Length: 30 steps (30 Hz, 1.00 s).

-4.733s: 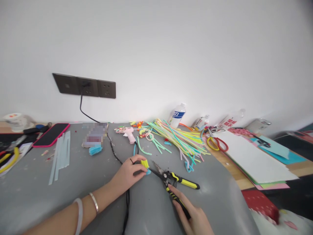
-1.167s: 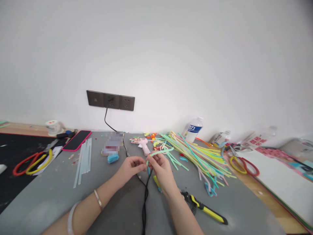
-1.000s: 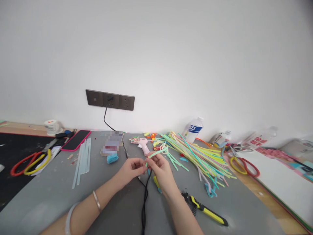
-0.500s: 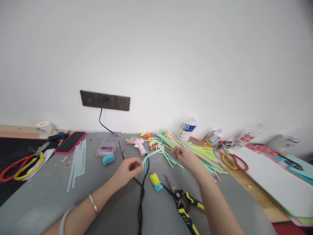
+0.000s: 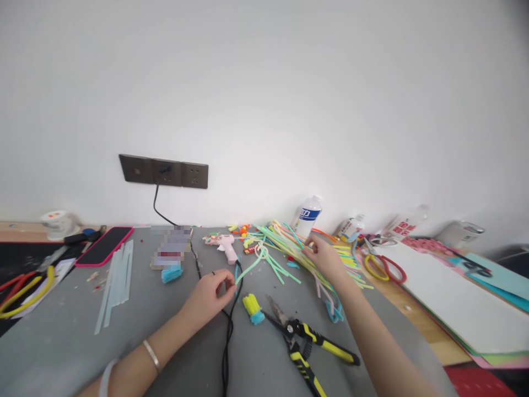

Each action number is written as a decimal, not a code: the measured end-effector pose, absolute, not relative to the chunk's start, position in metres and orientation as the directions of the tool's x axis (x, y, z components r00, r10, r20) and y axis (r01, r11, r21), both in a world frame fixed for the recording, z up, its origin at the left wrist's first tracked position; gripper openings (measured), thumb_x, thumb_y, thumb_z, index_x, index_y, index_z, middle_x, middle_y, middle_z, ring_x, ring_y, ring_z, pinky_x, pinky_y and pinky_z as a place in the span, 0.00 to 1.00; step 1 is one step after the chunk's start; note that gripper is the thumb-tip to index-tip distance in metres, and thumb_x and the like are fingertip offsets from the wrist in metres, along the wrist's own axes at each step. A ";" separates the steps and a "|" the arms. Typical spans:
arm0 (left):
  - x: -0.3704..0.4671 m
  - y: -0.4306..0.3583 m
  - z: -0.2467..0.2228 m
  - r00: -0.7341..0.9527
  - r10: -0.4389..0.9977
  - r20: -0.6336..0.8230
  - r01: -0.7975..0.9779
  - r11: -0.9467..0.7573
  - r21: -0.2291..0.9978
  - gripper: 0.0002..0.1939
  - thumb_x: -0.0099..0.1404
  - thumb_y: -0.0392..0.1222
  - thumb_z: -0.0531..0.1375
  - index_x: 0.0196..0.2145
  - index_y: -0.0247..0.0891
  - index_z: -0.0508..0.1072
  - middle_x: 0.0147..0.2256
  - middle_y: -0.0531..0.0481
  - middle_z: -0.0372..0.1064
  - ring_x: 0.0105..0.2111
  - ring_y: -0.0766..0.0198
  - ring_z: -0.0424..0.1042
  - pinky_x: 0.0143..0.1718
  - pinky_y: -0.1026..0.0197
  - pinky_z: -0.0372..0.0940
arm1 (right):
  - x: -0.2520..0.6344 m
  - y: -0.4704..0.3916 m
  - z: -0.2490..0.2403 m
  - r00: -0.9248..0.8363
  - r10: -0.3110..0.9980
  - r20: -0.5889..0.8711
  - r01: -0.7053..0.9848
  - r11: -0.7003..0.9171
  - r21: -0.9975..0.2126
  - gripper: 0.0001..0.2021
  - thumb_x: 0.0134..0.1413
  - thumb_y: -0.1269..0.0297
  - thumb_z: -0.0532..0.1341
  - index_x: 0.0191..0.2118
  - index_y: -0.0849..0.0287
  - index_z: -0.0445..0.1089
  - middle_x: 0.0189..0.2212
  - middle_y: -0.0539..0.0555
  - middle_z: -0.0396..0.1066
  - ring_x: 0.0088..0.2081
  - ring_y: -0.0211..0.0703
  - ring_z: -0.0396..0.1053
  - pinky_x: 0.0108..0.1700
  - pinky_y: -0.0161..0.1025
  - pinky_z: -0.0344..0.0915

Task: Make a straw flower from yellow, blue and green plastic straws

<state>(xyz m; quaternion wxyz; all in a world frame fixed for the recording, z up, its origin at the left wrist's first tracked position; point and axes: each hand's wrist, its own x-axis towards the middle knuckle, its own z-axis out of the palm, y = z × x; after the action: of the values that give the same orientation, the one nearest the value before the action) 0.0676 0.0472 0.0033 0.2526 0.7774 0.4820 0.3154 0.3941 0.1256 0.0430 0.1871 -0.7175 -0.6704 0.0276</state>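
The fingertips of my left hand [image 5: 212, 292] pinch the lower end of a pale green pipe cleaner [image 5: 249, 267], whose far end is looped in a ring with several green strands. My right hand [image 5: 324, 259] is over a pile of many-coloured pipe cleaners [image 5: 285, 245], finger and thumb closed on strands that its fingers partly hide. Below its wrist, bent pink and blue strands [image 5: 334, 310] hang out of the pile. Between the hands lies a yellow and blue bundle of short pieces [image 5: 253, 307], beside snips [image 5: 291, 330] with yellow-and-black handles, blades spread.
A pink glue gun [image 5: 229, 248] trails a black cable [image 5: 226, 347] down the grey table. Clear glue sticks [image 5: 118, 281], a phone [image 5: 105, 245] and scissors [image 5: 31, 292] lie left. Bottles [image 5: 308, 215] stand by the wall; more scissors [image 5: 384, 267] and white sheets [image 5: 438, 298] lie right.
My right hand has moved onto the pile and its fingers have closed. Pink and blue strands now stick out beneath it. The view has shifted slightly right; my left hand keeps the green pipe cleaner.
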 end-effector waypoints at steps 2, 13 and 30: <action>0.068 0.048 0.003 0.337 0.904 0.262 0.602 -0.421 0.679 0.04 0.63 0.38 0.54 0.31 0.40 0.67 0.27 0.54 0.68 0.26 0.64 0.64 0.29 0.64 0.57 | 0.388 0.130 0.040 0.056 0.970 0.238 0.953 0.019 -0.302 0.07 0.50 0.65 0.60 0.37 0.56 0.73 0.30 0.54 0.72 0.31 0.45 0.69 0.31 0.35 0.57; 0.070 0.050 0.000 0.288 0.928 0.237 0.633 -0.371 0.680 0.04 0.63 0.39 0.55 0.32 0.40 0.70 0.29 0.53 0.71 0.27 0.63 0.67 0.30 0.63 0.58 | 0.403 0.167 0.066 -0.001 0.954 0.301 0.842 0.164 -0.514 0.13 0.49 0.54 0.56 0.26 0.59 0.68 0.15 0.47 0.62 0.20 0.39 0.60 0.23 0.34 0.55; 0.108 0.086 0.030 0.356 0.903 0.241 0.690 -0.428 0.584 0.16 0.63 0.34 0.57 0.49 0.41 0.70 0.37 0.48 0.77 0.37 0.57 0.73 0.39 0.59 0.64 | 0.358 0.136 0.106 -0.008 0.857 0.515 0.662 0.390 -0.640 0.12 0.59 0.52 0.52 0.34 0.55 0.60 0.16 0.45 0.61 0.17 0.37 0.57 0.23 0.34 0.56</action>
<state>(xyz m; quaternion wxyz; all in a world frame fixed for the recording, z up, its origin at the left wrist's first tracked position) 0.1085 0.0861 0.0303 0.1958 0.7998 0.4978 0.2723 0.3581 0.1359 0.1062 0.4506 -0.5414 -0.7015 0.1086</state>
